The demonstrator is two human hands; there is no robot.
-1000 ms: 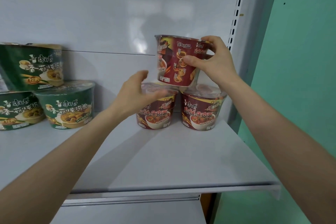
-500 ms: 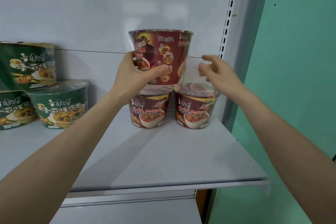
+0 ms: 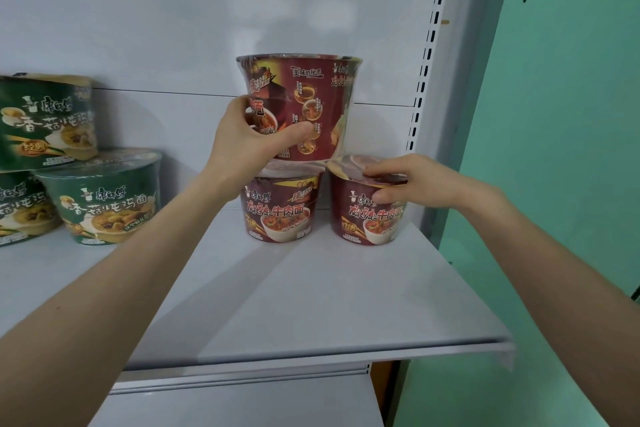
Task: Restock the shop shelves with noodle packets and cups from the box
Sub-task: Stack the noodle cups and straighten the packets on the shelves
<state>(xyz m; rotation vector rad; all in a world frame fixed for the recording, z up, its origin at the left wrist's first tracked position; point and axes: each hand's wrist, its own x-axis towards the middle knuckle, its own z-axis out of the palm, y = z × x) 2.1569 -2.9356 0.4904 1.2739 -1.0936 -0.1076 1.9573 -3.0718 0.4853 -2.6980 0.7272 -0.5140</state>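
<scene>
Two red noodle cups stand side by side at the back right of the white shelf (image 3: 311, 305): the left red cup (image 3: 277, 215) and the right red cup (image 3: 363, 218). A third red cup (image 3: 311, 104) sits upright on top, mostly over the left one. My left hand (image 3: 249, 142) grips the top cup's lower left side. My right hand (image 3: 408, 184) wraps the rim and lid of the right red cup, fingers on the lid and thumb on its front.
Green noodle cups (image 3: 104, 198) are stacked at the shelf's left. A slotted white upright (image 3: 429, 55) bounds the shelf on the right, with a teal wall (image 3: 561, 114) beyond. Bare shelf surface lies in front of the cups. A lower shelf (image 3: 235, 402) shows below.
The top red cup passed from my right hand to my left and shifted left over the left cup. My right hand dropped onto the right red cup.
</scene>
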